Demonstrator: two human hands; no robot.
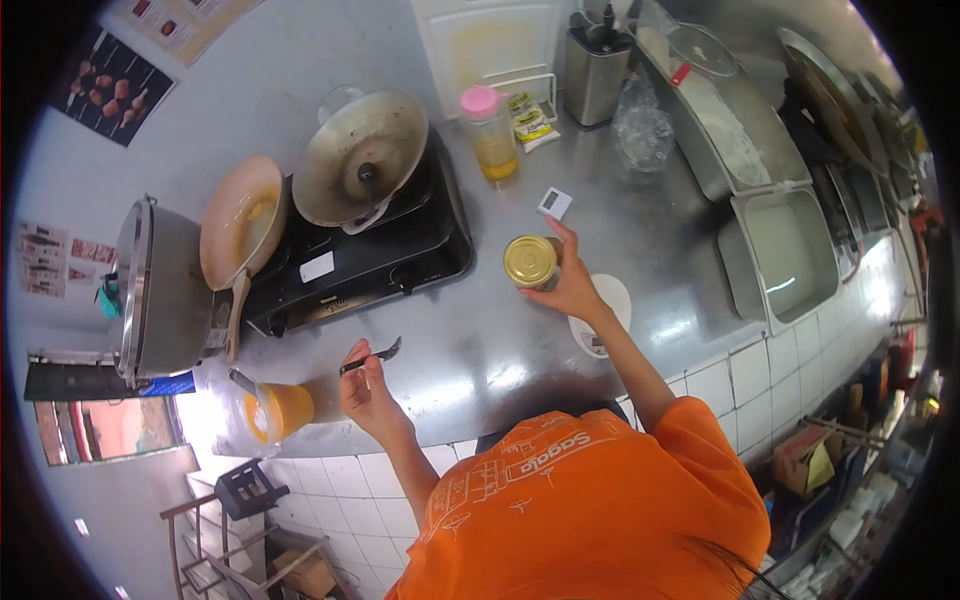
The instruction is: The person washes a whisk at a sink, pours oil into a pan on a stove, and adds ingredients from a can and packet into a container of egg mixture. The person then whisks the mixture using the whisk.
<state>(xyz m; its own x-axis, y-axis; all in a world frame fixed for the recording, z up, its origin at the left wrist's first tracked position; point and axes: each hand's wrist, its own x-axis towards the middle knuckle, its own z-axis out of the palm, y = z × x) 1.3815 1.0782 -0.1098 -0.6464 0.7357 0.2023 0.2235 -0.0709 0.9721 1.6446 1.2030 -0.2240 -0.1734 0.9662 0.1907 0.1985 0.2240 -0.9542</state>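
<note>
My left hand (370, 392) is closed on a small dark fork (372, 357), held just above the front part of the steel counter (470, 350). The fork's head points right. My right hand (572, 277) is wrapped round the side of a jar with a gold lid (530, 261), thumb and fingers on its edges. The lid faces up. A white kitchen scale (606, 308) lies partly under my right wrist. Just beyond the jar is a small white timer (555, 203).
A black stove (430, 245) carries a wok (340, 180); a pink pan (225, 225) and a big pot (165, 290) stand left. An orange container (290, 408) is near the front edge. Behind stands a pink-lidded jug (490, 135). Metal trays (785, 255) are right.
</note>
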